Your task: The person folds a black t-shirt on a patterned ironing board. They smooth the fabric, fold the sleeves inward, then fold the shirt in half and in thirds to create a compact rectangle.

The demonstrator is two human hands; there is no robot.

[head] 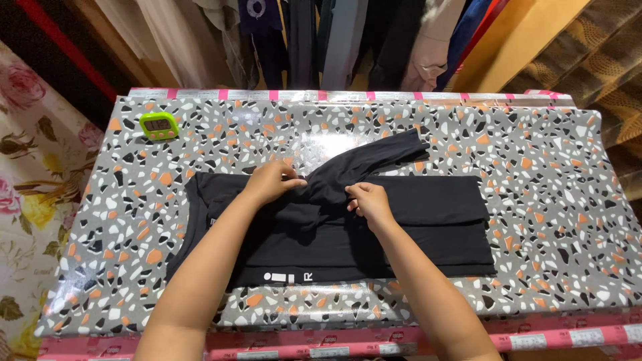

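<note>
Both hands' fingers (291, 179) pinch black shirt (414, 220) sleeve.

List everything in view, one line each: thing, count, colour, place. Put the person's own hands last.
Long-sleeved garment: one, black, lying partly folded across the table's middle, one sleeve angled toward the far right.
Digital timer: one, lime green, far left corner of the table.
Table: one, grey speckled with orange, black and white, pink tape along its edges.
Hanging clothes: several, mixed dark and light, behind the table.
Floral cloth: one, cream with pink flowers, left of the table.
Left hand: grip on the sleeve fabric.
Right hand: pinching the sleeve fabric.
</note>
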